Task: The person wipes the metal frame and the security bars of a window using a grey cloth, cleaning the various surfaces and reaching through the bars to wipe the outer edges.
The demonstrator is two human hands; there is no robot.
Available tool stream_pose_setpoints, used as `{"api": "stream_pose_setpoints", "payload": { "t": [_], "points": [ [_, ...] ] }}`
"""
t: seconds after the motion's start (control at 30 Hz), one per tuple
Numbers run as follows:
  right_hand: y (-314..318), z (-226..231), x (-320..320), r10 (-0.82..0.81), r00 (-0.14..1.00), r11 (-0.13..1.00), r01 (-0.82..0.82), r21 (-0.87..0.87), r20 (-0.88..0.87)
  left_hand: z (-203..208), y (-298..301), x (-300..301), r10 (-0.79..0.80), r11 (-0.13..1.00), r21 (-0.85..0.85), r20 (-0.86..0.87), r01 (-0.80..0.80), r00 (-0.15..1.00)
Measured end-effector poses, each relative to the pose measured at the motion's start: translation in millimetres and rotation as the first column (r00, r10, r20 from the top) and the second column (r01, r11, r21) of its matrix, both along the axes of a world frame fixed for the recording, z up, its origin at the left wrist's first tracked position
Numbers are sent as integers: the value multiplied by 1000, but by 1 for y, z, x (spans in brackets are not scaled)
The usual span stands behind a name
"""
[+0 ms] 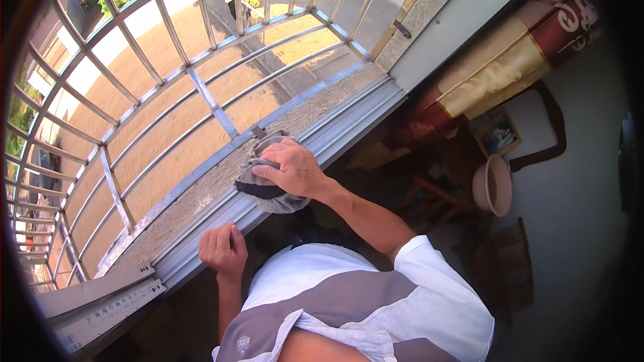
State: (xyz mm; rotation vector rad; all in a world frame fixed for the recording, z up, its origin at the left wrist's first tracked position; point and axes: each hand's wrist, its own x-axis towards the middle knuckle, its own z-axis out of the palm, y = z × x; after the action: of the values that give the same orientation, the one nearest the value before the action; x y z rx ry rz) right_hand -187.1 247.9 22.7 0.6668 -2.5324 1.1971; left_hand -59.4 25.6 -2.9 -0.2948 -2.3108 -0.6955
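My right hand [290, 169] presses flat on a crumpled grey cloth [263, 191] lying across the metal window track [335, 135] and the rough stone sill [215, 184]. My left hand [223, 249] rests lower left on the same track, fingers curled against its edge, with nothing in it. Both forearms come up from my grey and white shirt at the bottom.
A metal window grille [168, 87] bulges outward beyond the sill, with a sandy yard and road below. The sliding window frame [100, 302] sits at the lower left. Inside at right stand a white basin [493, 186], a wooden stool [429, 201] and a framed picture [498, 133].
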Motion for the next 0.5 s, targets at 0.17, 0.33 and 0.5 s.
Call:
{"api": "stream_pose_setpoints", "payload": {
  "t": [0.17, 0.33, 0.5],
  "points": [
    [-9, 34, -8, 507, 685, 513, 248, -822, 523, 1, -5, 7, 14, 998, 67, 53, -18, 999],
    [2, 56, 3, 707, 597, 138, 409, -902, 379, 14, 13, -6, -381, 431, 898, 91, 90, 920],
    [-16, 56, 23, 804, 441, 108, 552, -827, 399, 34, 18, -30, -587, 2, 1000, 23, -27, 809]
  ]
}}
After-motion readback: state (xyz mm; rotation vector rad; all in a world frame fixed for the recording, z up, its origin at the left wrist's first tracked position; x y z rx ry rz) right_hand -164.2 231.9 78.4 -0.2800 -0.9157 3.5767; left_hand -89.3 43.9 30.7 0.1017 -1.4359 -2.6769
